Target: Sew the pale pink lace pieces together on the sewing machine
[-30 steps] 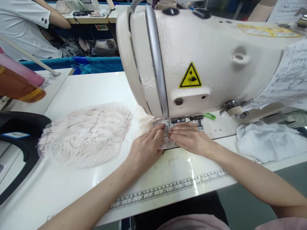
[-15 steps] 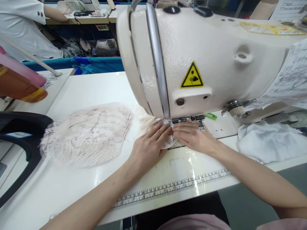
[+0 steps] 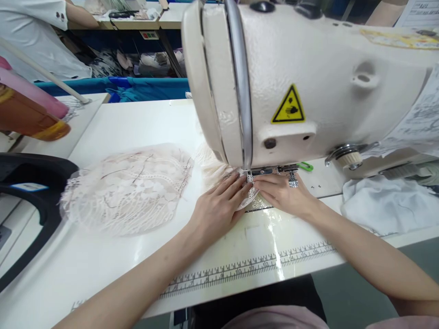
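My left hand [image 3: 221, 203] lies flat, fingers stretched forward, on cream lace fabric [image 3: 252, 185] at the sewing machine's needle area. My right hand [image 3: 284, 192] rests on the other side, its outstretched fingertips touching the lace edge beside the metal presser foot [image 3: 262, 172]. The lace passes between both hands, a curved edge showing below the left fingertips. More gathered cream fabric [image 3: 211, 167] continues behind my left hand, partly hidden by the head of the white sewing machine [image 3: 222, 82]. The needle tip cannot be made out.
A separate round lace piece [image 3: 126, 189] with loose threads lies to the left. A black curved frame [image 3: 51, 192] and an amber bottle [image 3: 34, 114] stand farther left. Pale cloth [image 3: 387, 203] lies at right. A printed ruler [image 3: 250, 269] runs along the table's front. A person's sleeve [image 3: 51, 13] shows behind.
The view has shifted slightly, so the machine and hands appear farther right. Slightly more lace edge shows between my hands; both stay on the fabric at the presser foot.
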`<move>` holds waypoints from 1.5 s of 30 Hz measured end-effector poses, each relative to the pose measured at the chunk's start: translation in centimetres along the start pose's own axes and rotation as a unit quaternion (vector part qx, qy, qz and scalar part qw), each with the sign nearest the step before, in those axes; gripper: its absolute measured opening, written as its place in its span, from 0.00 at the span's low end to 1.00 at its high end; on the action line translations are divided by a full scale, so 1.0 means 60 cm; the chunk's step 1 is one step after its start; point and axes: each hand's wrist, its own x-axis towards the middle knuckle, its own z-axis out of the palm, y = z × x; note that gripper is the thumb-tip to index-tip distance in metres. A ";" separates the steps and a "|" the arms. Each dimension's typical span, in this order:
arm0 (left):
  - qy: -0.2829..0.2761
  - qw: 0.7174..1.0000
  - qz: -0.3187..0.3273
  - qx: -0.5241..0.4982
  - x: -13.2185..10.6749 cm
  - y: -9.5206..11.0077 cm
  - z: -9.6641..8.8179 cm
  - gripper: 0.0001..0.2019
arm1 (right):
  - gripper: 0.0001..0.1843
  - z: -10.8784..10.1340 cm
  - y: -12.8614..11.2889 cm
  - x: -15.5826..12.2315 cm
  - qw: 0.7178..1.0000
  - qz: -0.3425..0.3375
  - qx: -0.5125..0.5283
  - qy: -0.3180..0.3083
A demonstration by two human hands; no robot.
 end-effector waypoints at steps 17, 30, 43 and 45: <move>0.024 0.999 0.038 -0.009 0.004 -0.007 0.005 0.17 | 0.16 -0.006 -0.004 0.007 0.997 0.013 -0.071 0.020; 0.031 0.999 0.008 -0.017 0.005 -0.014 -0.013 0.13 | 0.13 0.019 -0.024 0.006 0.993 -0.079 -0.082 0.027; 0.022 1.000 -0.014 -0.011 0.004 -0.007 -0.006 0.17 | 0.13 0.009 -0.028 0.007 0.997 -0.060 -0.052 0.021; 0.020 1.000 -0.012 0.001 0.004 -0.006 -0.004 0.18 | 0.13 0.009 -0.028 0.007 0.997 -0.055 -0.053 0.017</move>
